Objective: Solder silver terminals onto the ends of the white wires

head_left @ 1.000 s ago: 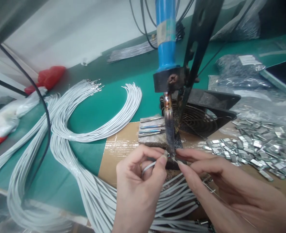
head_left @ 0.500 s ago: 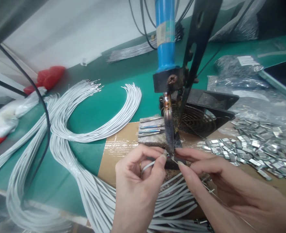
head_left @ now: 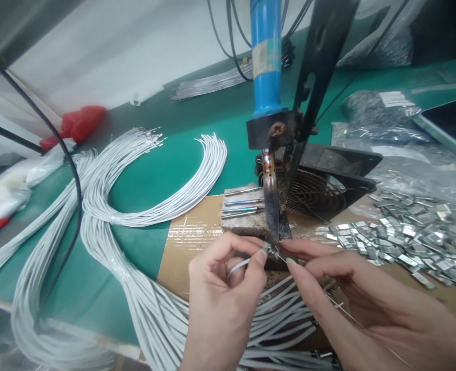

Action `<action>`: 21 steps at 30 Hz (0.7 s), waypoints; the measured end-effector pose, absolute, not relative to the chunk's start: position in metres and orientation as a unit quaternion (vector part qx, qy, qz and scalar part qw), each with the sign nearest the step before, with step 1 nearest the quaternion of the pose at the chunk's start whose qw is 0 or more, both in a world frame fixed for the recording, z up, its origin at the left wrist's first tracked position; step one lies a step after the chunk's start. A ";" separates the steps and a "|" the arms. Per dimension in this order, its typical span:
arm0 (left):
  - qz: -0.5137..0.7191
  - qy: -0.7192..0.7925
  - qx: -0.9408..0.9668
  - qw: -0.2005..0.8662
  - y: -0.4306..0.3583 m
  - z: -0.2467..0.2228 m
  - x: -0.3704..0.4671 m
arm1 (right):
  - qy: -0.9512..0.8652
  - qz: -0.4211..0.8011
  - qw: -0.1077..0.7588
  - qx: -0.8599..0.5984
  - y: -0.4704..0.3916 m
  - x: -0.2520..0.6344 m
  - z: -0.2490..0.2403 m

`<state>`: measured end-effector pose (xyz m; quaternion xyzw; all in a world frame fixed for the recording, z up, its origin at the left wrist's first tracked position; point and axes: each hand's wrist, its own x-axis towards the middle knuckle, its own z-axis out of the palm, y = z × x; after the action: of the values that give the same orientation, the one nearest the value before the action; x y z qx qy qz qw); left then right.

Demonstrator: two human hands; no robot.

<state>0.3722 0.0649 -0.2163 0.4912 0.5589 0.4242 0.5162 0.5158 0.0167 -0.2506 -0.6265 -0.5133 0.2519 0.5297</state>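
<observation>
My left hand (head_left: 228, 293) pinches a white cable (head_left: 238, 265) between thumb and forefinger, close to its end. The cable's end lies just under the tip of a soldering iron (head_left: 272, 216), which is clamped upright with its blue handle on top. In my right hand (head_left: 351, 293), thumb and forefinger grip a thin length of solder wire (head_left: 282, 259), its near end at the iron's tip. The wire trails back under that palm. Fingertips partly hide the small joint, so I cannot make out whether wire and tip touch.
Bundles of white cables (head_left: 146, 288) curve across the green mat and under my hands. Metal pieces (head_left: 398, 232) are heaped at right beside plastic bags (head_left: 382, 113). A black fan (head_left: 316, 180) stands behind the iron, near a block (head_left: 243, 221) holding several thin rods.
The view has shifted slightly, so everything sits a little farther right. Both hands keep their pinch at the iron's tip, with a small bright spot now showing there.
</observation>
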 end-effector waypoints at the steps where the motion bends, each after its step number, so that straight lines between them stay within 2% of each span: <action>1: 0.424 0.558 0.492 0.517 0.065 -0.217 0.372 | -0.509 0.251 0.534 -0.627 0.017 0.516 -0.250; 11: 0.414 0.612 0.418 0.528 0.054 -0.207 0.386 | -0.420 0.299 0.537 -0.667 0.013 0.512 -0.242; 15: 0.365 0.621 0.414 0.557 0.041 -0.208 0.386 | -0.401 0.270 0.478 -0.734 0.008 0.523 -0.240; 17: 0.345 0.619 0.409 0.575 0.034 -0.208 0.385 | -0.464 0.285 0.447 -0.710 0.004 0.529 -0.242; 21: 0.318 0.602 0.406 0.609 0.024 -0.205 0.385 | -0.525 0.386 0.449 -0.612 -0.004 0.533 -0.246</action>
<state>0.3855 0.0242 -0.2054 0.4063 0.6022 0.3181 0.6092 0.5327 -0.0035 -0.2460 -0.6122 -0.5245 0.3859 0.4486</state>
